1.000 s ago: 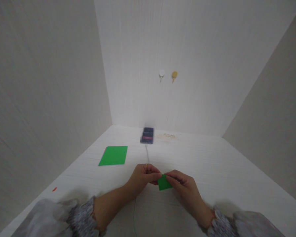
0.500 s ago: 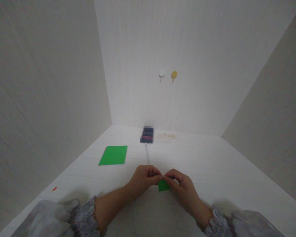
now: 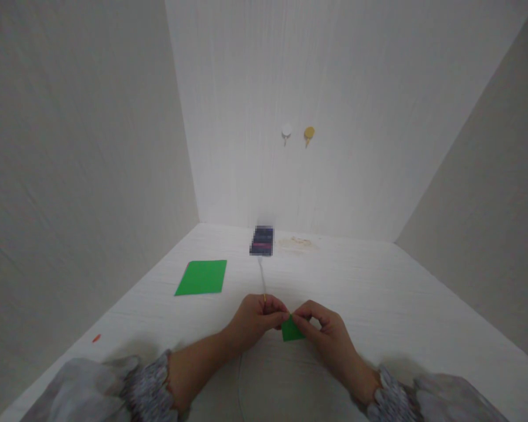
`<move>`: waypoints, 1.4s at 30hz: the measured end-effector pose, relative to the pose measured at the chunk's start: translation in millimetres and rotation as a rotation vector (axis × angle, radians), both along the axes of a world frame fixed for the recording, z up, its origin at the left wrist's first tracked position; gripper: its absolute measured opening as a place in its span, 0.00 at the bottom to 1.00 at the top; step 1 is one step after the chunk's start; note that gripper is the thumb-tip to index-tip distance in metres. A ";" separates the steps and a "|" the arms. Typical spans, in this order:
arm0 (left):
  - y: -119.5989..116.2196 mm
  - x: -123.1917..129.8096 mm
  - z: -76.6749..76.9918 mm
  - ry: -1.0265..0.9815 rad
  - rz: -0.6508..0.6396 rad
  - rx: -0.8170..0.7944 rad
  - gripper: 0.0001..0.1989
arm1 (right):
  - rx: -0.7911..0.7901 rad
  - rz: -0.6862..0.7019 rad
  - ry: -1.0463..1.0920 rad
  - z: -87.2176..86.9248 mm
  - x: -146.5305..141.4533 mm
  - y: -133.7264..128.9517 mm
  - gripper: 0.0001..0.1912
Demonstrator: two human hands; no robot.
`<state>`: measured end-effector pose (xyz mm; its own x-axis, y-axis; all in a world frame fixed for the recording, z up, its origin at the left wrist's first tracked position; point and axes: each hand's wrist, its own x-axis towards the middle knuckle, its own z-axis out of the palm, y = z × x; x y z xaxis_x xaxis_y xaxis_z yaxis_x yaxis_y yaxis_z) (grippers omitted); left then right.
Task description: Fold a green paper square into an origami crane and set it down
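Observation:
A small piece of green paper (image 3: 292, 330) is pinched between both hands, near the front middle of the white table. My left hand (image 3: 260, 319) grips its upper left edge between thumb and fingers; a ring shows on one finger. My right hand (image 3: 323, 328) pinches the paper's upper right side, its fingertips almost touching those of the left. The fingers cover the paper's top edge. Farther back on the left, a larger green sheet (image 3: 201, 277) lies flat on the table.
A blurred dark device (image 3: 262, 241) lies at the table's back, with a pale cable (image 3: 262, 275) running forward under my left arm. A small orange scrap (image 3: 97, 338) is at the left edge. White (image 3: 286, 132) and gold (image 3: 309, 133) hooks are on the back wall.
Both hands stay in nearly the same place, with the right fingers shifted very slightly at the small green paper. The camera view has moved a little.

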<state>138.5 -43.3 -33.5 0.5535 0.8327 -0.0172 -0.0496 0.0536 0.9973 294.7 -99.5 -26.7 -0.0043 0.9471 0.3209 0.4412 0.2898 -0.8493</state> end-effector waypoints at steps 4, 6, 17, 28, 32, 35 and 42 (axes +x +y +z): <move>2.2 -0.8 -1.2 -0.007 0.037 0.005 0.09 | -0.004 -0.015 -0.009 -1.6 2.4 1.9 0.08; 3.4 -1.3 -2.1 -0.016 0.059 0.000 0.09 | -0.013 -0.027 -0.003 -2.2 4.2 2.8 0.08; 5.0 -2.9 0.4 -0.031 0.090 0.068 0.09 | 0.022 -0.033 0.045 -5.0 10.0 6.0 0.05; 3.9 -1.3 -1.6 -0.025 0.081 0.060 0.08 | 0.005 0.003 0.052 -2.2 8.3 4.6 0.09; 3.8 -1.3 -0.6 -0.025 0.082 0.056 0.08 | 0.005 0.009 0.067 -1.8 8.3 4.2 0.09; 3.2 -1.7 0.1 -0.030 0.080 0.058 0.07 | 0.005 0.007 0.100 -2.8 8.5 4.1 0.09; 3.8 -1.9 -4.2 -0.055 0.067 0.055 0.08 | 0.001 0.011 0.160 -8.7 10.0 4.4 0.10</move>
